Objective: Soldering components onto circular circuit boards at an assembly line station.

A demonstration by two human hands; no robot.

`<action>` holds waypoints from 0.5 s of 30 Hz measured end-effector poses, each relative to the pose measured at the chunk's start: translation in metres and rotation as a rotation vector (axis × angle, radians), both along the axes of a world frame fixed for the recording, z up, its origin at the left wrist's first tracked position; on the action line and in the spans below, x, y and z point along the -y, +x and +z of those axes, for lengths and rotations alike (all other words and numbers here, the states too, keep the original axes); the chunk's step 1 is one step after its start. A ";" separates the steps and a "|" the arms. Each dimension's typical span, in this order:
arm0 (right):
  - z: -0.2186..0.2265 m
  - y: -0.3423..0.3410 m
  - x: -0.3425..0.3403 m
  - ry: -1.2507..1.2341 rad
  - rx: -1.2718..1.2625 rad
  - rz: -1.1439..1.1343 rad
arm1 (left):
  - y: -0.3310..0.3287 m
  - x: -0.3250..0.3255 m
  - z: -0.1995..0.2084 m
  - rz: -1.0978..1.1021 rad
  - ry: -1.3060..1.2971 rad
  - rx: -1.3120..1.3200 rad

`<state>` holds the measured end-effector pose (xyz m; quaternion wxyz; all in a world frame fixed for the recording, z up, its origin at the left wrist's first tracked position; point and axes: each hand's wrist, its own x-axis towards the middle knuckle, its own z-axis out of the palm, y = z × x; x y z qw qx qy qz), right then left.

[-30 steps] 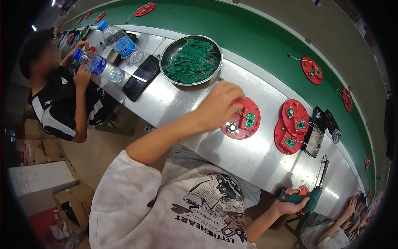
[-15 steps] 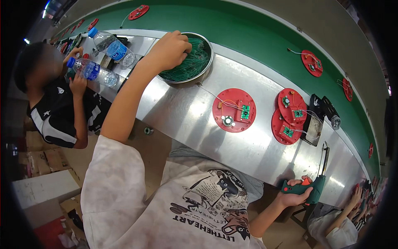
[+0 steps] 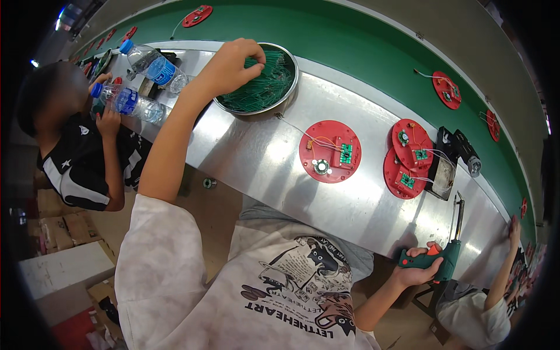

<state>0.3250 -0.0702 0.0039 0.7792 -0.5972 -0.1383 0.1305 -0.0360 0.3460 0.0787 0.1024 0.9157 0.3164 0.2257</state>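
My left hand (image 3: 236,65) reaches over a round metal bowl (image 3: 294,81) heaped with thin green wire-like pieces (image 3: 259,90). Its fingers are curled with thumb and forefinger close together; whatever they pinch is too small to make out. At the bench's near right edge, my right hand (image 3: 421,269) is wrapped round a green soldering gun (image 3: 448,265) with an orange trigger, its thin tip pointing away from me. A red disc (image 3: 321,134) with a green circuit board, a round part and loose wires lies flat between the hands. Two more red discs (image 3: 411,137) overlap to its right.
Behind the overlapping discs stand a small black tray (image 3: 442,181) and a dark cylindrical tool (image 3: 466,154). Beyond the metal bench (image 3: 251,151), a green belt (image 3: 361,44) carries more red discs. Two water bottles (image 3: 153,67) lie left, near a seated co-worker (image 3: 76,140). Another person (image 3: 478,312) works at right.
My left hand has shifted slightly, its thumb now showing beside the curled forefinger. Discs on the belt have slid a little rightward. The right co-worker's arm has risen toward the belt.
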 end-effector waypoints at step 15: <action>0.008 -0.037 0.004 0.081 0.053 0.507 | 0.069 0.130 -0.006 -0.190 -0.110 0.359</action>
